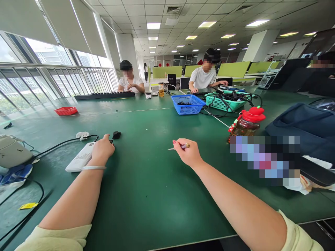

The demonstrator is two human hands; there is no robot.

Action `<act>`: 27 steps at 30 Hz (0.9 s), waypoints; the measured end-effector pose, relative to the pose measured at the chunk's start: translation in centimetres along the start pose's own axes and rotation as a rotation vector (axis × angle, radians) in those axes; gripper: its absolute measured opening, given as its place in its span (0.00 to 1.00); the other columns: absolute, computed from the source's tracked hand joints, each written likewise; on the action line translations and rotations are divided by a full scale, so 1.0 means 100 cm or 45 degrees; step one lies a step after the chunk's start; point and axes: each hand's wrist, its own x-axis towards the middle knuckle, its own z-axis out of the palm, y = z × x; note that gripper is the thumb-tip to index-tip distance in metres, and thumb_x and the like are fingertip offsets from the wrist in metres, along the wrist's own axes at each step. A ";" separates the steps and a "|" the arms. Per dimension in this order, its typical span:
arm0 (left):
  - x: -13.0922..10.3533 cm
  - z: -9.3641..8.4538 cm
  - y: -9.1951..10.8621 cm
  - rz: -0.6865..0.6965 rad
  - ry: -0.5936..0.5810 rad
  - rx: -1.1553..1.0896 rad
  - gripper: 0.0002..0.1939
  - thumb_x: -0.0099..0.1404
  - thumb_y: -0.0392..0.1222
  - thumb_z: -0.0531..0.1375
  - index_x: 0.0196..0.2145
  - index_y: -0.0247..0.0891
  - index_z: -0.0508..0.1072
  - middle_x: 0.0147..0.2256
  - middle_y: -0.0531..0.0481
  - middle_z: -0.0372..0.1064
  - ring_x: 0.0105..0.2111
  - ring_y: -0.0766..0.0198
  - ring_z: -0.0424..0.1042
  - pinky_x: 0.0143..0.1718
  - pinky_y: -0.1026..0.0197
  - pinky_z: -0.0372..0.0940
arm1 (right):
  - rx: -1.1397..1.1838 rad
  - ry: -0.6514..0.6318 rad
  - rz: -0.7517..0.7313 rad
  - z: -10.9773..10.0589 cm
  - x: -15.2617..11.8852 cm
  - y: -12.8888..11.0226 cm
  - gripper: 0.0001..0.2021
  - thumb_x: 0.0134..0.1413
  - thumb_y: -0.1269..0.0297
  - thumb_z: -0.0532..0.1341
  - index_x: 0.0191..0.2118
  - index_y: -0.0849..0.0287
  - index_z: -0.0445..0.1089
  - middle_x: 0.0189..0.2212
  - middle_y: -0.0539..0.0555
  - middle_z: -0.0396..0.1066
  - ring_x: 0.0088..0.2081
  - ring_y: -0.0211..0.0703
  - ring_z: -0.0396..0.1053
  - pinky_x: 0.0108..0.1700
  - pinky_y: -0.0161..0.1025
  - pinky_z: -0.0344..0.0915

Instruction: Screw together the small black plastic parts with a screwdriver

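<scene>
My right hand is closed around a small screwdriver, whose thin tip points left above the green table. On the left, my left hand rests beside a white power bank, with its fingers bent round a small black piece that is mostly hidden. Just beyond those fingers lies a small black part. A black cable runs behind the power bank, near a crumpled white tissue.
A red tray lies at the back left. Further back are a blue basket, a green basket of cables and two seated people. A red-lidded jar and a dark bag stand at the right.
</scene>
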 end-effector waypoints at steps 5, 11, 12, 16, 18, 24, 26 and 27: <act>0.005 0.008 -0.003 -0.022 -0.062 -0.054 0.33 0.64 0.44 0.54 0.65 0.33 0.56 0.51 0.30 0.72 0.51 0.42 0.72 0.47 0.49 0.66 | 0.018 0.001 -0.002 0.001 0.000 0.001 0.24 0.63 0.54 0.52 0.17 0.56 0.51 0.15 0.47 0.53 0.20 0.35 0.52 0.25 0.35 0.50; 0.009 0.011 -0.008 -0.036 0.086 -0.097 0.30 0.64 0.47 0.56 0.61 0.30 0.62 0.51 0.28 0.71 0.52 0.41 0.71 0.49 0.47 0.66 | 0.015 0.019 -0.012 0.002 0.000 0.003 0.24 0.63 0.55 0.53 0.17 0.56 0.54 0.15 0.47 0.55 0.20 0.35 0.53 0.24 0.35 0.51; 0.007 0.009 -0.004 -0.007 0.101 -0.110 0.28 0.64 0.44 0.56 0.60 0.31 0.62 0.50 0.29 0.72 0.52 0.41 0.71 0.49 0.47 0.66 | 0.018 0.025 -0.019 0.001 0.000 0.003 0.23 0.63 0.55 0.53 0.17 0.56 0.55 0.15 0.47 0.56 0.20 0.35 0.54 0.24 0.35 0.51; -0.012 0.001 0.032 0.374 0.077 -0.377 0.27 0.62 0.38 0.57 0.60 0.39 0.63 0.49 0.42 0.75 0.50 0.50 0.73 0.53 0.50 0.65 | 0.093 0.048 -0.069 0.000 0.001 -0.002 0.19 0.61 0.53 0.56 0.21 0.56 0.65 0.19 0.49 0.65 0.21 0.36 0.59 0.26 0.35 0.56; -0.031 0.001 0.060 0.641 -0.040 -0.565 0.28 0.61 0.37 0.58 0.60 0.42 0.63 0.48 0.47 0.76 0.47 0.55 0.75 0.52 0.53 0.66 | 0.148 0.040 -0.099 -0.001 0.001 -0.003 0.16 0.60 0.52 0.58 0.27 0.56 0.70 0.23 0.50 0.70 0.23 0.36 0.62 0.27 0.35 0.58; -0.082 0.019 0.126 1.055 -0.226 -0.870 0.29 0.59 0.34 0.59 0.59 0.45 0.64 0.51 0.47 0.73 0.47 0.58 0.74 0.53 0.53 0.67 | 0.213 0.109 -0.110 -0.007 -0.002 -0.007 0.24 0.65 0.51 0.52 0.20 0.57 0.68 0.17 0.50 0.65 0.21 0.36 0.61 0.28 0.36 0.59; -0.088 0.024 0.134 1.086 -0.224 -0.912 0.30 0.59 0.33 0.60 0.59 0.44 0.65 0.51 0.46 0.72 0.46 0.58 0.74 0.53 0.53 0.67 | 0.232 0.111 -0.100 -0.008 -0.002 -0.007 0.27 0.66 0.51 0.50 0.19 0.57 0.66 0.16 0.49 0.63 0.20 0.36 0.60 0.27 0.36 0.58; -0.089 0.026 0.136 1.092 -0.231 -0.931 0.30 0.59 0.33 0.60 0.59 0.44 0.65 0.51 0.46 0.72 0.46 0.58 0.74 0.53 0.52 0.67 | 0.233 0.102 -0.106 -0.008 -0.003 -0.008 0.27 0.66 0.51 0.50 0.19 0.57 0.66 0.16 0.49 0.62 0.20 0.36 0.60 0.27 0.36 0.58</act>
